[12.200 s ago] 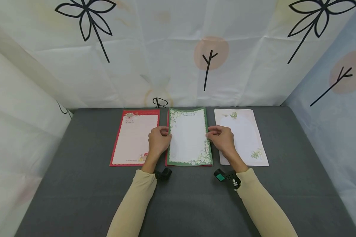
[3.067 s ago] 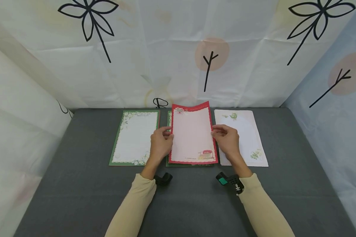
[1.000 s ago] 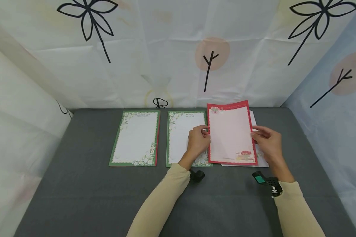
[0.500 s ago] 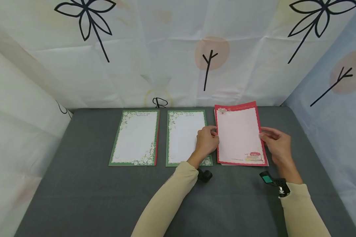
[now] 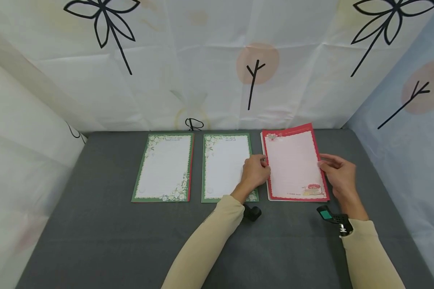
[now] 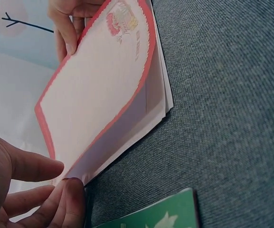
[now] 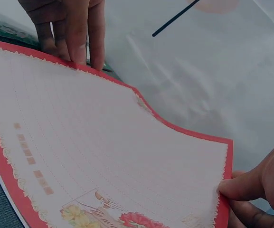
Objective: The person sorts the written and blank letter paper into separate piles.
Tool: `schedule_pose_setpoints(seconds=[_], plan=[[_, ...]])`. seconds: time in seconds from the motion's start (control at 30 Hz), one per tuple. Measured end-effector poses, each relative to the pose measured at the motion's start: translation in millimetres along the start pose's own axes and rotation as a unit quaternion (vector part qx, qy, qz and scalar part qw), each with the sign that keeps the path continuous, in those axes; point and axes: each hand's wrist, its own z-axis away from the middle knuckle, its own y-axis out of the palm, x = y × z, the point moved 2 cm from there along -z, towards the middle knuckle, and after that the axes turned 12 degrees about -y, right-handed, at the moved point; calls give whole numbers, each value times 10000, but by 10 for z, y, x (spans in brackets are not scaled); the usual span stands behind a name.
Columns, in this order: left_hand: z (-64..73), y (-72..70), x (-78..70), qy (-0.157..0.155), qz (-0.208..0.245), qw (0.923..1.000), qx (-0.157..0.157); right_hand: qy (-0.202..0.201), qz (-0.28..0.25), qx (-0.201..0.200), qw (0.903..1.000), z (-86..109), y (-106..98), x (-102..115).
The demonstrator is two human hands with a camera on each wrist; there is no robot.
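Note:
A red-bordered sheet of letter paper point(image 5: 293, 168) lies over the right-hand pile, bowed, with its far edge raised. My left hand point(image 5: 254, 172) pinches its left edge between thumb and fingers. On the opposite edge my right hand point(image 5: 341, 176) pinches it too, thumb on top in the right wrist view. White sheets point(image 6: 161, 102) show beneath it in the left wrist view, with a gap under the bowed paper. Beside my left hand is the middle pile, topped by a green-bordered sheet point(image 5: 222, 172) that my hand and wrist partly cover.
Another green-bordered sheet point(image 5: 162, 168) tops the left pile, with a thin red edge showing along its right side. All three piles stand in a row on the grey table point(image 5: 137, 241). A patterned white curtain point(image 5: 202, 72) hangs directly behind the table's far edge.
Both hands have carried the red-bordered sheet rightward from above the middle pile and lowered it over the white sheets. Since 12.2 s ago, the left pile's top has changed from red-bordered to green-bordered.

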Motion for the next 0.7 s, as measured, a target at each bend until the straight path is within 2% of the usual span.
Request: schedule_pose_setpoints(seconds=[0.37,0.7], plan=[[-48,25,4,-182,-217,9990,346,-28,353,-80,9993,-36,70,-83],[-61,23,14,-167,-253,9986,436,342,910,50,9952,-35,113,-88]])
